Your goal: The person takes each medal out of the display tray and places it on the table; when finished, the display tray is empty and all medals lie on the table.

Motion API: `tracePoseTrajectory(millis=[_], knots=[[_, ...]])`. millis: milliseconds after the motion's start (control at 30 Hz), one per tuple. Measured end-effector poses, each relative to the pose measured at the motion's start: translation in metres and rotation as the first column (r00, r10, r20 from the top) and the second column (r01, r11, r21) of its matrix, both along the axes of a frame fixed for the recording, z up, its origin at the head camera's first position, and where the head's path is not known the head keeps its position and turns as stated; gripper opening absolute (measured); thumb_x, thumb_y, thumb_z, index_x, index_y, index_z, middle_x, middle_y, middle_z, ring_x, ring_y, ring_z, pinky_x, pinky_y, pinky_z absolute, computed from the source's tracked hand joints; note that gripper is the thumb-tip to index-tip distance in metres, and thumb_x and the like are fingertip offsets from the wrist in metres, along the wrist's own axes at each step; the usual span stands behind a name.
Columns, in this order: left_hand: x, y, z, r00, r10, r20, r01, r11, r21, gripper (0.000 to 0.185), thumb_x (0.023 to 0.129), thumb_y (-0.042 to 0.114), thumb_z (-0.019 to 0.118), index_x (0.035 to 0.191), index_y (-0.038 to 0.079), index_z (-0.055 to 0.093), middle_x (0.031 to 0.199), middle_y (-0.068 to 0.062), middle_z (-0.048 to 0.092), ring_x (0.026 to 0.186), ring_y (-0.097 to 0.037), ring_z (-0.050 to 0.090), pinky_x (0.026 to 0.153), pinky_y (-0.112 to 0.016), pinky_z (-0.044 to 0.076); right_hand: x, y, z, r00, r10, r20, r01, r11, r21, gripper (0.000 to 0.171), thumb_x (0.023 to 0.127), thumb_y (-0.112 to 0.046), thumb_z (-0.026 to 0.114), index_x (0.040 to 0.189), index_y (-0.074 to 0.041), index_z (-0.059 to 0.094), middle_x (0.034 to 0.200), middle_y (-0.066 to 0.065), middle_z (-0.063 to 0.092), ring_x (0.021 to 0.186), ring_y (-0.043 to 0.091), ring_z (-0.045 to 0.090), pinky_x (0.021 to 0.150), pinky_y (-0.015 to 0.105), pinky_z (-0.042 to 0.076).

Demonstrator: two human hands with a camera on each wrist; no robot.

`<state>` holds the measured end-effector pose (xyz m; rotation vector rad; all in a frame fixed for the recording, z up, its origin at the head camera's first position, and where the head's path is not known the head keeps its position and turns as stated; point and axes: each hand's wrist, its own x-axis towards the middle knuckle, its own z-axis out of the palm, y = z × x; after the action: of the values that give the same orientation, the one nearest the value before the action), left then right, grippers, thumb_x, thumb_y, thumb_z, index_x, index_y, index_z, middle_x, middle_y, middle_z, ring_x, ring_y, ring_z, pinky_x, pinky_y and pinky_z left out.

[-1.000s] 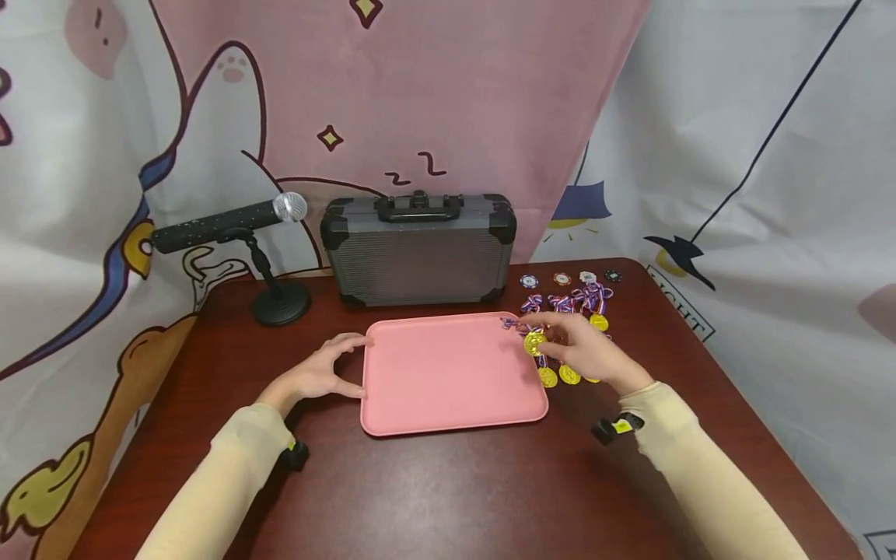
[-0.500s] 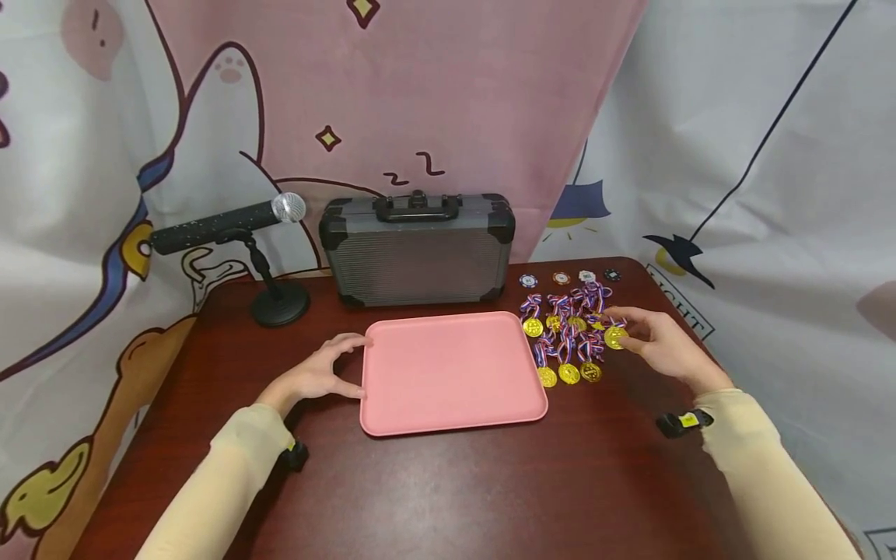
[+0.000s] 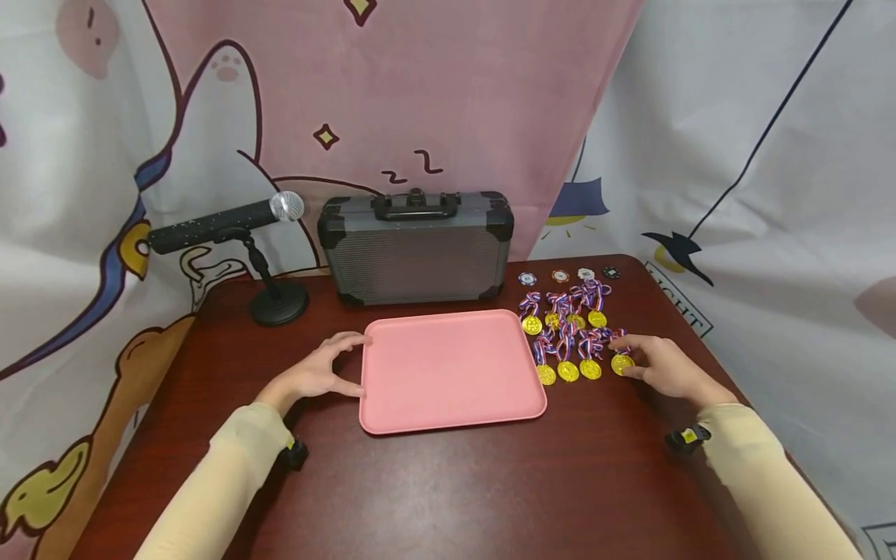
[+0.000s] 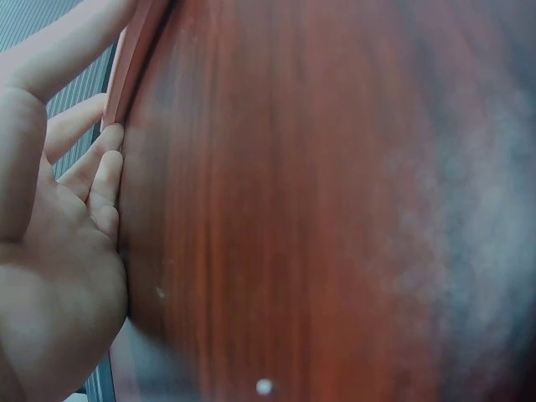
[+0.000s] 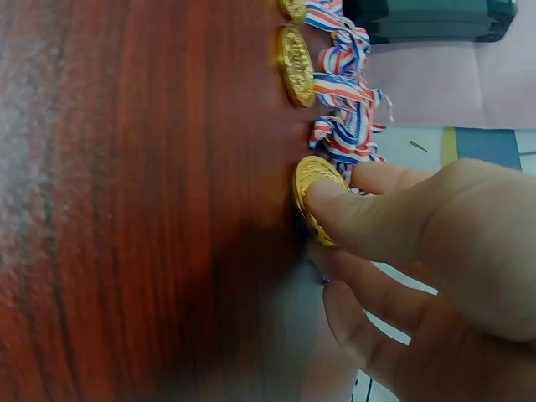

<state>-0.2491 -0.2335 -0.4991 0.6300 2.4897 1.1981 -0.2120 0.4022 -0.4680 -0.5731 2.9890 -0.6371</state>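
My right hand (image 3: 665, 369) pinches a gold medal (image 3: 620, 363) at the right end of the front row of medals. In the right wrist view my thumb lies on the face of this medal (image 5: 315, 172), low at the table, and its striped ribbon runs back beneath my fingers. Other gold medals (image 3: 568, 372) with red, white and blue ribbons lie bunched in two rows to its left. My left hand (image 3: 313, 375) rests beside a pink tray (image 3: 451, 373), thumb and fingers spread, their tips touching its left rim.
Behind the tray a grey ribbed case (image 3: 418, 253) with black corners stands upright. A microphone (image 3: 224, 222) on a black stand (image 3: 278, 302) is at the back left. Several poker chips (image 3: 560, 276) line the back right. Printed cloth hangs around the brown table (image 3: 448, 498).
My right hand has carried the medal from over the tray's right corner rightward, then lowered it toward the table beside the front row. My left hand has stayed at the tray's rim.
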Motion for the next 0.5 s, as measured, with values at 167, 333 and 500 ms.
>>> tracePoseTrajectory(millis=[167, 333, 500], knots=[[0.0009, -0.0012, -0.0018, 1.000, 0.003, 0.013, -0.003, 1.000, 0.004, 0.097, 0.073, 0.037, 0.098, 0.156, 0.024, 0.049, 0.163, -0.005, 0.036, 0.144, -0.037, 0.035, 0.116, -0.070, 0.028, -0.0013, -0.0024, -0.0049, 1.000, 0.012, -0.020, -0.012, 1.000, 0.025, 0.049, 0.085, 0.002, 0.085, 0.131, -0.001, 0.068, 0.122, 0.020, 0.072, 0.091, 0.024, 0.069, 0.082, 0.049, 0.059], [0.0001, -0.0009, -0.0008, 1.000, 0.003, 0.008, -0.003, 1.000, 0.004, 0.097, 0.073, 0.037, 0.097, 0.156, 0.023, 0.049, 0.162, -0.005, 0.036, 0.143, -0.037, 0.036, 0.115, -0.070, 0.028, -0.0032, -0.0064, -0.0039, 1.000, 0.002, 0.003, -0.002, 1.000, 0.027, 0.051, 0.084, 0.004, 0.085, 0.131, -0.004, 0.067, 0.115, 0.017, 0.072, 0.086, 0.022, 0.069, 0.074, 0.042, 0.059], [0.0000, 0.0002, -0.0006, 1.000, 0.011, 0.013, -0.011, 1.000, -0.007, 0.097, 0.073, 0.039, 0.097, 0.156, 0.025, 0.049, 0.163, -0.004, 0.035, 0.144, -0.036, 0.035, 0.116, -0.070, 0.028, -0.0020, -0.0089, -0.0005, 1.000, 0.005, 0.023, -0.006, 0.999, 0.032, 0.051, 0.085, 0.003, 0.084, 0.131, -0.005, 0.066, 0.115, 0.016, 0.071, 0.088, 0.024, 0.070, 0.076, 0.044, 0.060]])
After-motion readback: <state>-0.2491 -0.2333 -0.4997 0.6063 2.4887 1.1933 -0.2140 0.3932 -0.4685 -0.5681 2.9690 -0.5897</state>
